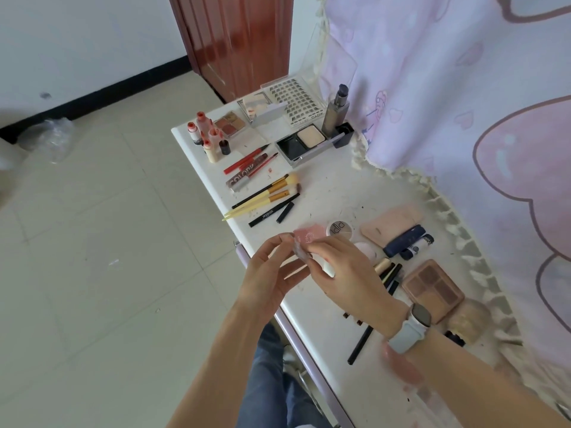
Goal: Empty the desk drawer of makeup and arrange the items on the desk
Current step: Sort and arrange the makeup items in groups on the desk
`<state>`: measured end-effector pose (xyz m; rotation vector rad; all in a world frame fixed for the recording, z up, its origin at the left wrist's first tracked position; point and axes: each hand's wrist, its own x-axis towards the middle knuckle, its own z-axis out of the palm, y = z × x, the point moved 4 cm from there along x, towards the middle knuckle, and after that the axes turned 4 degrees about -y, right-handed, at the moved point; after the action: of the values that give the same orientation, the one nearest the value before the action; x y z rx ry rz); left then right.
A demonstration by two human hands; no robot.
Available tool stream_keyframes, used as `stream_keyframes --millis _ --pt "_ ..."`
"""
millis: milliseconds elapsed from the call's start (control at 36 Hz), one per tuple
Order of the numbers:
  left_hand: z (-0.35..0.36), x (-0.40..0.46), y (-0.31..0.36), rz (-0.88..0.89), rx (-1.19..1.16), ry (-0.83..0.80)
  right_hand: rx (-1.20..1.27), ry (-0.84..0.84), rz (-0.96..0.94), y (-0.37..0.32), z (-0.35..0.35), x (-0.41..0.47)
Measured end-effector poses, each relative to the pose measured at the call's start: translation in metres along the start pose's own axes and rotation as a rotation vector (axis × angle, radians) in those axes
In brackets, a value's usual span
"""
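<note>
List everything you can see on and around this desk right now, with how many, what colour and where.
desk: one, white, centre
dropper bottles: several, red and cream, far left corner
lash tray: one, clear, far end
powder compact: one, black, open, far end
grey bottle: one, upright, beside the compact
red pencils: about three, below the bottles
brushes: three, yellow handles, left edge
black liner pen: one, below the brushes
round tin: one, silver, middle
eyeshadow palette: one, brown, right
navy tubes: two, above the palette
curtain: one, pink, right
pink packet: one, in both hands
left hand: pinches the packet
right hand: pinches the packet, watch on wrist
</note>
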<state>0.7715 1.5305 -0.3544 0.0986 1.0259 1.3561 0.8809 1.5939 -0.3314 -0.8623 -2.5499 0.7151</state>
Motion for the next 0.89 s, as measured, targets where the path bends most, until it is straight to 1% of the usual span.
stream_keyframes --millis 83,194,278,389,444,528,611,667,722,833,889 --pt "0.004 0.005 0.001 0.003 -0.012 -0.015 -0.019 0.016 0.0 0.004 -0.003 0.003" --pt "0.006 0.015 0.004 -0.038 -0.016 0.002 0.028 0.004 0.006 0.013 -0.008 0.009" --pt "0.01 0.025 0.008 -0.068 0.062 -0.036 0.04 0.001 0.035 0.024 -0.014 0.013" --pt "0.019 0.041 0.012 -0.098 0.172 -0.076 0.036 0.059 0.083 0.043 -0.027 0.023" --pt "0.025 0.05 0.014 -0.125 0.195 -0.08 0.092 0.089 0.155 0.053 -0.033 0.029" --pt "0.035 0.065 0.015 -0.169 0.214 -0.075 0.243 0.106 0.357 0.072 -0.038 0.039" --pt "0.045 0.085 0.018 -0.198 0.181 0.01 0.301 0.107 0.496 0.094 -0.042 0.049" --pt "0.05 0.102 0.02 -0.19 0.194 0.085 0.327 0.132 0.55 0.107 -0.046 0.058" --pt "0.054 0.119 0.022 -0.158 0.292 0.126 0.361 0.158 0.597 0.12 -0.049 0.067" --pt "0.063 0.142 0.026 -0.107 0.418 0.157 0.429 0.207 0.69 0.143 -0.049 0.085" --pt "0.066 0.149 0.028 -0.102 0.461 0.156 0.373 0.214 0.707 0.153 -0.047 0.093"
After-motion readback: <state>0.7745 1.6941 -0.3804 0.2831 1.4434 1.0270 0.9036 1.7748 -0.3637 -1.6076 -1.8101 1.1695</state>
